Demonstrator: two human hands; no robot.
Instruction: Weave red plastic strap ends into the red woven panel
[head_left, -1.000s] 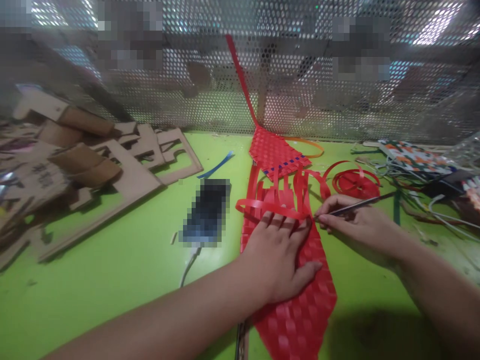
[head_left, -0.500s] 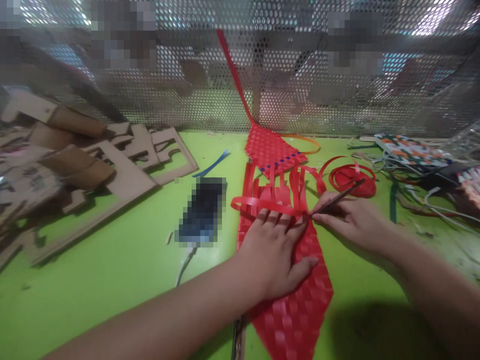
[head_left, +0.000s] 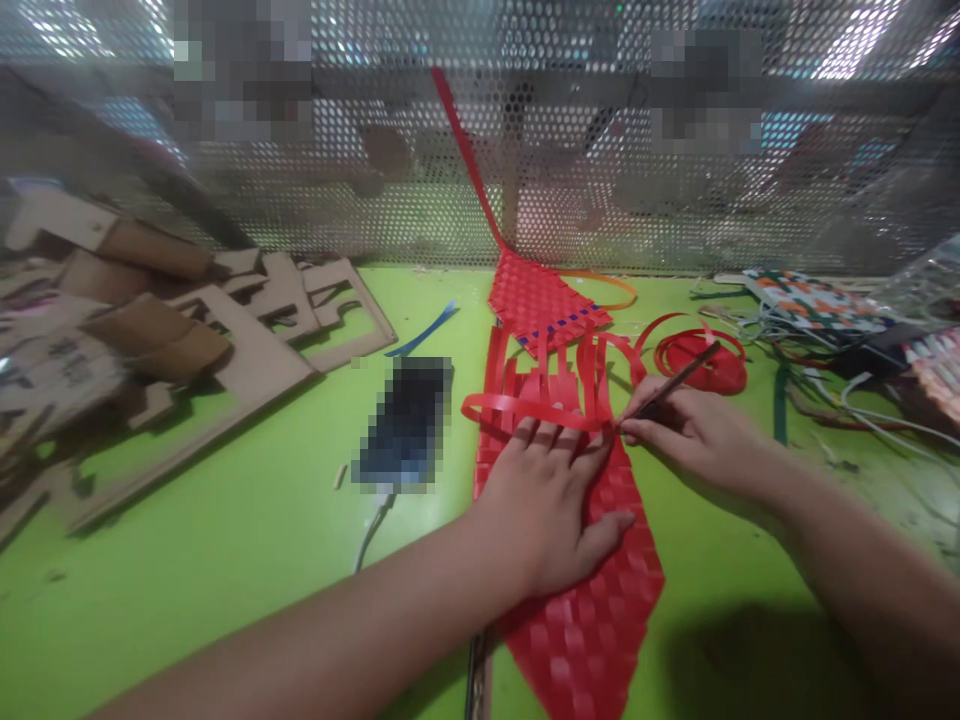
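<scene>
A long red woven piece (head_left: 592,640) lies on the green table, with loose red strips (head_left: 547,385) rising from its far part. My left hand (head_left: 544,510) rests on the weave, palm down and fingers spread. At the weave's right edge, my right hand (head_left: 679,430) pinches a thin dark stick-like tool (head_left: 675,378), whose lower end touches the red strips beside my left fingertips. One red strip (head_left: 506,405) loops across just beyond my left fingers. Farther back is a smaller red woven piece (head_left: 540,295) with a blue-patterned edge.
Cardboard pieces (head_left: 240,350) are heaped at the left. A phone (head_left: 405,420) with a white cable lies left of the weave. Coiled red strip (head_left: 701,360), cables and a multicoloured woven piece (head_left: 817,300) are at the right. A perforated metal screen (head_left: 420,210) stands behind.
My right hand and the dark tool have shifted very slightly left, and the tool's upper end is a little lower left. My left hand stays in place.
</scene>
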